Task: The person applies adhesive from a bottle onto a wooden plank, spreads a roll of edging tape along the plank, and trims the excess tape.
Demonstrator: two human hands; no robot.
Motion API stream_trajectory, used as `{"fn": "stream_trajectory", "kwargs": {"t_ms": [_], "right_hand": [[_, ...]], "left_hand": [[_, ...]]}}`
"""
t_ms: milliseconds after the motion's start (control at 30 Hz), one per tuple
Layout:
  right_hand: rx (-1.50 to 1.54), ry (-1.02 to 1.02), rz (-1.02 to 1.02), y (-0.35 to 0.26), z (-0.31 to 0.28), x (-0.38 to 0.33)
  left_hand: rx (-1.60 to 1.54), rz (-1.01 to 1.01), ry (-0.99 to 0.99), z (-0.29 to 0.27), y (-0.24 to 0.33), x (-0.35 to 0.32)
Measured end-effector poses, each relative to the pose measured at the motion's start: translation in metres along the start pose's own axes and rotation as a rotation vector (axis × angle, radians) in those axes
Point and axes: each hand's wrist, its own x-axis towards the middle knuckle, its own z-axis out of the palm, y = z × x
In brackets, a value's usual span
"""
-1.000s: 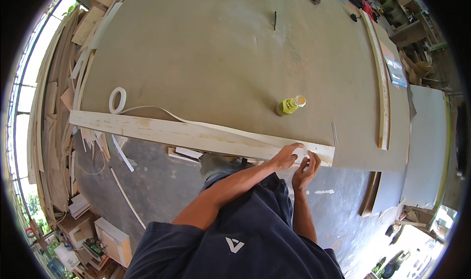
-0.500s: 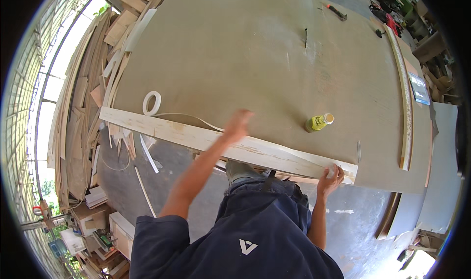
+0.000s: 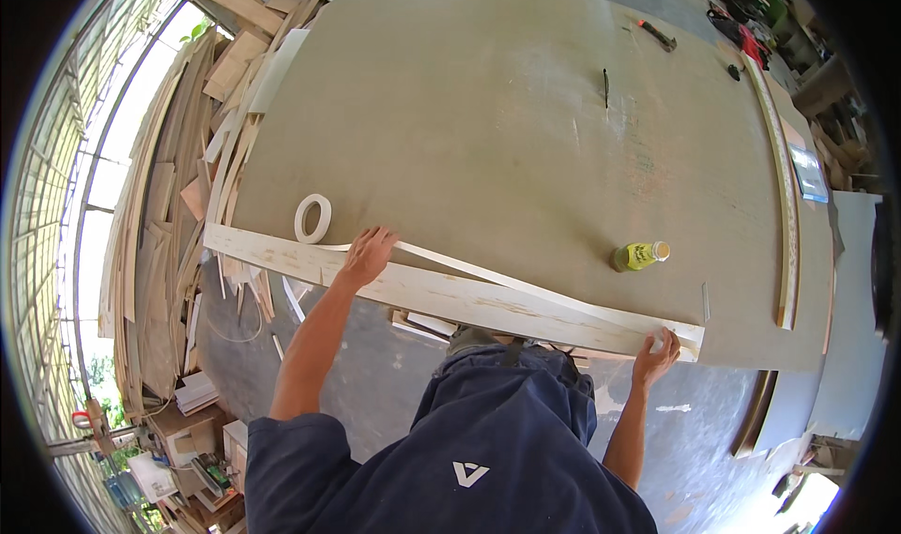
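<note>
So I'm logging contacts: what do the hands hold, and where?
The left hand presses the white edge strip onto the board; the right hand pins the strip's end at the board's corner.

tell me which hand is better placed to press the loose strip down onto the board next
Probably the left. The left hand rests on the board right where the thin strip lifts away toward the roll. The right hand is pinning the strip's end at the board's far corner.
</note>
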Motion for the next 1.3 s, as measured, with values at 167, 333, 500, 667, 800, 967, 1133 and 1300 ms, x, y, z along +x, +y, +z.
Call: {"fn": "stream_trajectory", "kwargs": {"t_ms": [167,333,500,667,800,967,1133,1300], "right_hand": [[-0.055,0.032,0.001,-0.011,0.004,-0.001],[-0.104,0.036,0.001,-0.017,0.007,-0.002],[-0.184,0.036,0.096,-0.019,0.001,-0.007],[-0.195,0.059,0.099,-0.019,-0.002,-0.007],[-0.133,0.108,0.123,-0.023,-0.003,-0.005],[0.006,0.144,0.073,-0.027,-0.009,0.003],[-0.031,0.167,0.045,-0.053,-0.017,0.006],[0.313,0.155,0.191,-0.085,-0.009,0.008]], "left_hand": [[-0.028,0.123,0.211,0.008,-0.009,-0.052],[-0.112,-0.053,-0.013,0.030,-0.004,-0.072],[-0.264,-0.194,-0.039,0.014,-0.004,-0.062],[-0.414,-0.267,-0.144,0.012,-0.007,-0.058],[-0.291,-0.363,0.061,0.015,0.036,-0.051],[-0.164,-0.561,0.137,0.028,0.059,-0.046],[-0.083,-0.532,0.215,0.023,0.089,-0.039],[-0.246,-0.310,0.268,0.024,0.130,-0.029]]}}
